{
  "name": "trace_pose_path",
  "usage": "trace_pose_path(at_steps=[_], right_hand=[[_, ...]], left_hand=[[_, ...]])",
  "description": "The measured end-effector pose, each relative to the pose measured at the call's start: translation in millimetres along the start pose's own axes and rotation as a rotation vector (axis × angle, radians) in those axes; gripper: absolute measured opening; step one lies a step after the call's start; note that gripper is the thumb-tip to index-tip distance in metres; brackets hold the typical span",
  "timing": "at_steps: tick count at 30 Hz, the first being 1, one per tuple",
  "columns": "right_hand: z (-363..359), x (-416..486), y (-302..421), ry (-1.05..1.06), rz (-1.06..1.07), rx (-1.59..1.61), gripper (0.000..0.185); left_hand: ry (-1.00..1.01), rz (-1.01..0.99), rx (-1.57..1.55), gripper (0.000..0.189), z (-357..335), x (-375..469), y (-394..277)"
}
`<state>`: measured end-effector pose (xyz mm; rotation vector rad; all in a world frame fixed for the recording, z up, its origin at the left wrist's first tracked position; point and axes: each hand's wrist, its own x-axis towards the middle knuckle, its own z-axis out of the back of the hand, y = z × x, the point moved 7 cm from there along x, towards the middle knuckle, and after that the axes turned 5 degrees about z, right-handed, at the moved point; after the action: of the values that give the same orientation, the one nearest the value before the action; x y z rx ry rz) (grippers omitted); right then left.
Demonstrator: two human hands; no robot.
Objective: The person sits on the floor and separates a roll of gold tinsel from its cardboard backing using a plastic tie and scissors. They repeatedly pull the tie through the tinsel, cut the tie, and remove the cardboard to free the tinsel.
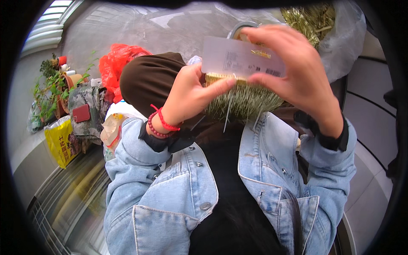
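Above my lap, my left hand grips a bundle of gold-green tinsel, its thumb pressed at the bound golden top. A white cable tie hangs down from that top. A frosted, translucent printed card stands against the top of the bundle, and it bears small writing and a barcode. My right hand curves around the card's right end, thumb near its lower edge and fingers at its upper side. Behind the fingers, a grey roll of tape is partly hidden. Some fingertips are blurred or covered.
At upper right, a clear plastic bag holds more gold tinsel. A red plastic bag lies left of my knee. Farther left are potted plants, a red phone-like object on camouflage cloth, and a yellow bag.
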<state>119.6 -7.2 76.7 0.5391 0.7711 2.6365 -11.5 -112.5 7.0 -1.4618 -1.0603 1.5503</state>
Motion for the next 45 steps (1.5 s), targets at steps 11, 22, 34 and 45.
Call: trace_pose_path(at_steps=[11,22,34,45], right_hand=[[-29,-15,50,-0.384,0.442,-0.227,0.025],[-26,-21,61,-0.432,0.539,-0.357,0.015],[-26,-21,62,-0.340,0.555,-0.377,0.013],[-24,-25,58,-0.345,0.547,-0.357,0.021]], left_hand=[[0.031,0.020,-0.389,0.027,5,13,4],[-0.080,-0.087,-0.547,0.023,-6,6,-2],[-0.040,-0.025,-0.615,0.021,-10,7,-3],[-0.017,-0.028,-0.571,0.023,-11,10,-5]])
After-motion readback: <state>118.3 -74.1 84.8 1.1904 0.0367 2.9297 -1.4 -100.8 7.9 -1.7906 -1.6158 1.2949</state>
